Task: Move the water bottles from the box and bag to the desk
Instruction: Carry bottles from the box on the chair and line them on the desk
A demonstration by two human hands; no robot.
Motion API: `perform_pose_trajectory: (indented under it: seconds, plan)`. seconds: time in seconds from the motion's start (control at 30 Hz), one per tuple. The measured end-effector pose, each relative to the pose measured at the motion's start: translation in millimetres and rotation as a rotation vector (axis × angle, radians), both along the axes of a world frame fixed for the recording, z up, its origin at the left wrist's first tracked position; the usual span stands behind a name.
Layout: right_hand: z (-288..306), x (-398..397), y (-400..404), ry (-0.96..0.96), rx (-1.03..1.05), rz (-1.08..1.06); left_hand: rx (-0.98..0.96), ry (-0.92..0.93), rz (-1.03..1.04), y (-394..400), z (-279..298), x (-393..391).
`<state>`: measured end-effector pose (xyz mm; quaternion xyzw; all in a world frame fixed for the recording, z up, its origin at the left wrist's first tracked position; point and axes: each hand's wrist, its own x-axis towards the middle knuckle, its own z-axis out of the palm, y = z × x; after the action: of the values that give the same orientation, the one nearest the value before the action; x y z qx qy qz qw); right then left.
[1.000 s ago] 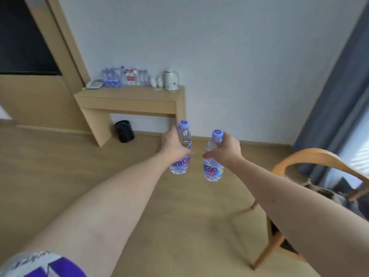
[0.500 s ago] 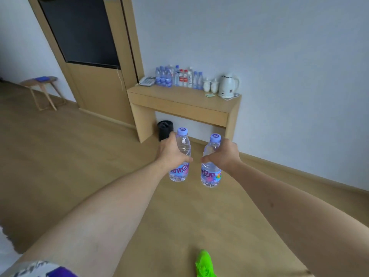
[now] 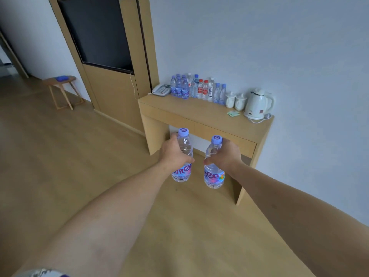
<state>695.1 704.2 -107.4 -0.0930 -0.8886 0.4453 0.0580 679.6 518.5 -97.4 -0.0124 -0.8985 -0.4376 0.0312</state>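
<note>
In the head view, two water bottles are held out in front of the person, upright and side by side with a gap between them. The left hand is wrapped round the middle of the left bottle, the thumb lying across its near face and the fingers curled behind it. The right hand is closed round the upper body of the right bottle, the thumb pointing left across the plastic just below the shoulder. Both grasps are firm and full, with nothing else touched.

Each held bottle is clear, filled with water, capped in pale purple with a swirl on top, and banded low down by a label with pink-purple lettering. Both are carried in the air above the wooden floor, just in front of the near edge of the desk.

On the far left part of the desk top, against the wall, a cluster of bottles is stood upright: several with purple caps, two with red caps and red labels, and some with white caps; the exact count cannot be told, since they overlap. A telephone is set at their left. To their right two white lidded cups are placed, then a white kettle at the far right corner, with a small green paper lying near it.

A small wooden stool is seen at the far left.
</note>
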Motion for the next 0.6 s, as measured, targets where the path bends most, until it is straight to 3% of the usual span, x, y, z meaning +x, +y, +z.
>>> perform_pose_trajectory:
  seconds: [0.33, 0.6]
  plan:
    - [-29, -205, -24, -0.034, -0.045, -0.029, -0.094, -0.003, -0.082, -15, -36, -218]
    - [-5, -376, -39, -0.048, -0.02, -0.128, -0.134, 0.005, -0.179, -36, -7, -422]
